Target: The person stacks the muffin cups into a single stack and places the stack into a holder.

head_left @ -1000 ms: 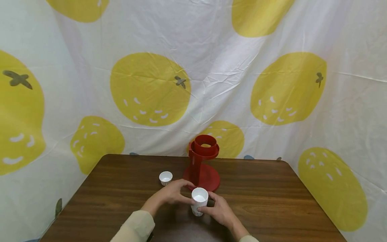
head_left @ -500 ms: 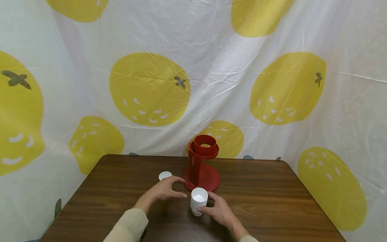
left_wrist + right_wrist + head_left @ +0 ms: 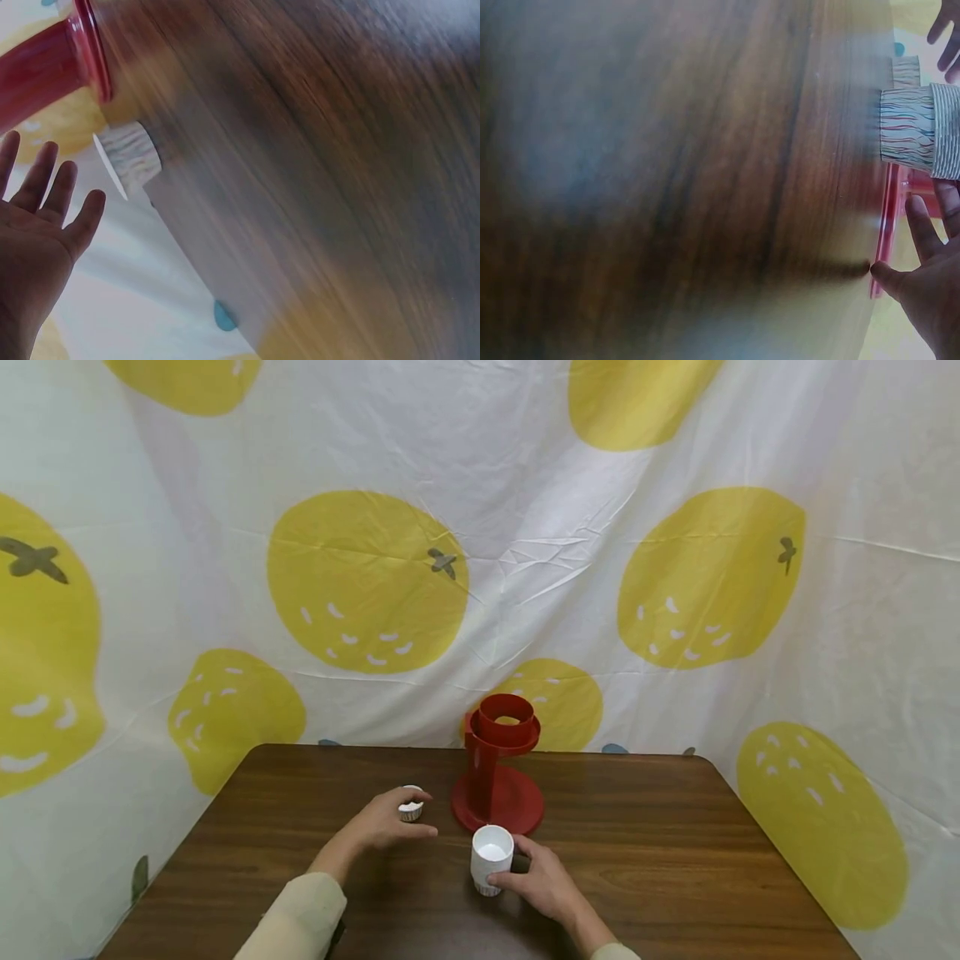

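My right hand holds a white cup upright at the front middle of the table, thumb in front and fingers at its right side. In the right wrist view this cup has a wavy-striped lower part and a ribbed white upper part. My left hand reaches over the table with thumb and fingers spread, holding nothing. Just beyond it stands a small white paper cup, partly covered by the fingers in the head view. In the left wrist view the small cup stands apart from the fingertips.
Behind the cups stands a red stand with a round base and a ring-shaped holder on top. The brown wooden table ends at a hanging white cloth printed with yellow lemons.
My left hand has let go of the larger cup and moved left to the small cup, fingers spread. The right hand has kept its hold on the larger cup.
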### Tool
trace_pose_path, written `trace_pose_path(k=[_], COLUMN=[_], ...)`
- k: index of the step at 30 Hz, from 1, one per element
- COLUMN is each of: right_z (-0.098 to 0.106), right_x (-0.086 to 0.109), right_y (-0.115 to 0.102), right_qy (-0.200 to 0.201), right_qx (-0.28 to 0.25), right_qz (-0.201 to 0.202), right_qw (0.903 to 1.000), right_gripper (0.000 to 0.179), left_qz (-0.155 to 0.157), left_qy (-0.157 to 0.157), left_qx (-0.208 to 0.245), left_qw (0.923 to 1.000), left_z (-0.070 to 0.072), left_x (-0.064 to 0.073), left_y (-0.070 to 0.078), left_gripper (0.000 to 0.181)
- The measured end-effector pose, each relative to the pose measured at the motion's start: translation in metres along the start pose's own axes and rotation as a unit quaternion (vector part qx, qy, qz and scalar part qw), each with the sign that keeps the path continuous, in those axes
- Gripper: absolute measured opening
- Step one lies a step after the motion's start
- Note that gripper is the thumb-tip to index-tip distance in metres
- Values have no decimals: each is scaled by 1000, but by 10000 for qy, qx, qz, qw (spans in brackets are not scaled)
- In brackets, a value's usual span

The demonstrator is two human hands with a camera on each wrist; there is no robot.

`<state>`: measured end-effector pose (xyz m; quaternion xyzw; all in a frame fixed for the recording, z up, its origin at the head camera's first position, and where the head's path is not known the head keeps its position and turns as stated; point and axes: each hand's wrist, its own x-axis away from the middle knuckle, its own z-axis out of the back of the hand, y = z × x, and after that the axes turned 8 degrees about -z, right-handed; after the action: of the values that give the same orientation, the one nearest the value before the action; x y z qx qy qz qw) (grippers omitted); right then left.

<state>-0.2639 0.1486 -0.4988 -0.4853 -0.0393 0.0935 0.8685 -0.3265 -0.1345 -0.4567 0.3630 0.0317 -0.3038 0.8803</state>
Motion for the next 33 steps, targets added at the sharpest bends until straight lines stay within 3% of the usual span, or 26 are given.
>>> trace_pose_path(k=[7, 14, 28, 33], right_z=[5, 10, 8, 8], right_x=[13, 21, 20, 19], right_y=[-25, -40, -37, -36], right_qy=[-15, -48, 71, 92], right_qx=[-165, -122, -129, -89], right_qz=[39, -26, 10, 55], right_qw=[9999, 9999, 9999, 9999], right_gripper=[57, 53, 54, 55], left_qz=[501, 590, 706, 953], left_qy=[413, 740, 699, 640], left_qx=[259, 176, -28, -76], left_qw=[9976, 9954, 9950, 9934], left_z=[5, 7, 5, 3], left_x=[1, -3, -10, -11], left_y=[-8, -17, -37, -44], left_gripper=[63, 62, 64, 67])
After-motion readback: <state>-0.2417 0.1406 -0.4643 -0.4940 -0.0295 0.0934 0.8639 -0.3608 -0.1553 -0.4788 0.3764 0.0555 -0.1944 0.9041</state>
